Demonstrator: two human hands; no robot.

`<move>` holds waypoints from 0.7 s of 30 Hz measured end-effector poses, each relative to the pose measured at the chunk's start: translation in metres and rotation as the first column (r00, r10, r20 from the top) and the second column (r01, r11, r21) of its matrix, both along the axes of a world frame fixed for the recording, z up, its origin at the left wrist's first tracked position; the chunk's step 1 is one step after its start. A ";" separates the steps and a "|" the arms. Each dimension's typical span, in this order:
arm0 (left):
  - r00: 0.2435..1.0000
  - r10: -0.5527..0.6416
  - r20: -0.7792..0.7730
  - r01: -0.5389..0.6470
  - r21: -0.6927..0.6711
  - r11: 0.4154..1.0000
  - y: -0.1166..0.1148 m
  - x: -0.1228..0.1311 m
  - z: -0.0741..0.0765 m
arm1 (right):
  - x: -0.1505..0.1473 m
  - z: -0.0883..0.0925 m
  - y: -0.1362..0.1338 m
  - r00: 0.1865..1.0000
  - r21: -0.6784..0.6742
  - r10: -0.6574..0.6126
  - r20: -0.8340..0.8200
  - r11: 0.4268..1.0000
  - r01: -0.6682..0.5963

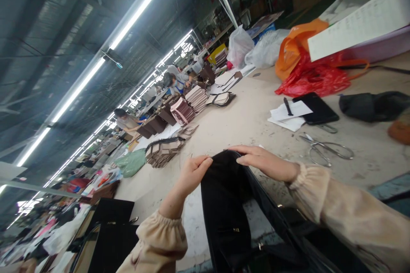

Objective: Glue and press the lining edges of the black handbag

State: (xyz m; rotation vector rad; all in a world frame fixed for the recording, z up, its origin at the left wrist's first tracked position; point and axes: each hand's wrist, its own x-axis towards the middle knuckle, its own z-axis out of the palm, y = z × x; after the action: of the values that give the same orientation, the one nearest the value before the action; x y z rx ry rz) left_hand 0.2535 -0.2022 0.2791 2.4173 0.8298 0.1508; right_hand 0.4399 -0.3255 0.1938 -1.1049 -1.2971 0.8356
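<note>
A black bag (221,217) with small gold-coloured metal fittings stands in front of me, its far end resting over the table. My left hand (193,172) grips its upper left edge, thumb on top and the fingers partly hidden. On the far right corner, my right hand (267,162) has the edge between thumb and fingers. A pair of scissors (328,149) lies on the table beyond my right wrist. Black bag pieces (110,239) with a metal clip are at the lower left, apart from my left arm.
Stacks of brown cut pieces (165,151) line the table's left side by a green plastic bag (130,163). To the right lie a black tablet-like object (315,108), a black marker (288,106), paper and a red plastic bag (315,79). Co-workers (126,121) stand farther off.
</note>
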 end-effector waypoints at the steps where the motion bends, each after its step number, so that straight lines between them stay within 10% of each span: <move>1: 1.000 0.000 0.006 -0.001 0.015 1.000 0.000 0.000 0.001 | 0.000 0.000 0.000 1.000 0.002 0.001 -0.002 1.000 -0.001; 21: 0.988 0.134 -0.075 -0.123 0.144 0.982 0.006 0.018 -0.008 | -0.001 -0.001 0.000 0.997 0.035 -0.039 0.064 0.999 0.037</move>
State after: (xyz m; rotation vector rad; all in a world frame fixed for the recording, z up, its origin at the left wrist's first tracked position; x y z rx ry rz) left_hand 0.2716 -0.1966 0.2707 2.5141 1.0463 0.1619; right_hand 0.4390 -0.3257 0.1926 -1.1343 -1.3350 0.7521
